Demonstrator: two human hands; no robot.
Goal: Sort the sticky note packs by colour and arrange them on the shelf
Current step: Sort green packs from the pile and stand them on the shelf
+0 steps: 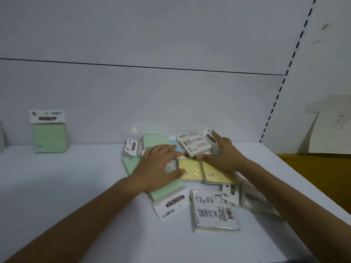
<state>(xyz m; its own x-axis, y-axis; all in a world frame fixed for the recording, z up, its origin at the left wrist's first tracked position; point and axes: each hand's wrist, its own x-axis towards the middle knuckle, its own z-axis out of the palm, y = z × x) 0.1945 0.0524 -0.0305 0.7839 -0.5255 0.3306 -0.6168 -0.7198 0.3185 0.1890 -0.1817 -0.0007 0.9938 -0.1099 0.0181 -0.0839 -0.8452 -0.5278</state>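
Observation:
A loose heap of sticky note packs lies mid-shelf on the white shelf (76, 186). My left hand (159, 168) rests flat with fingers spread on a green pack (167, 190). My right hand (222, 152) grips a face-down pack (195, 147), tilted up off the heap, between thumb and forefinger. Two yellow packs (190, 170) lie side by side under my hands. Another green pack (155, 141) and a bit of a blue pack (175, 147) sit at the back of the heap. One green pack (49, 133) stands upright against the back wall at the far left.
Two face-down packs (214, 211) lie near the shelf's front right. The shelf's right edge runs diagonally, with a yellow-brown surface (313, 171) beyond it. A slotted upright (281, 88) and a cream paper sheet (334, 126) stand at the right. A grey object's edge (1, 135) shows far left.

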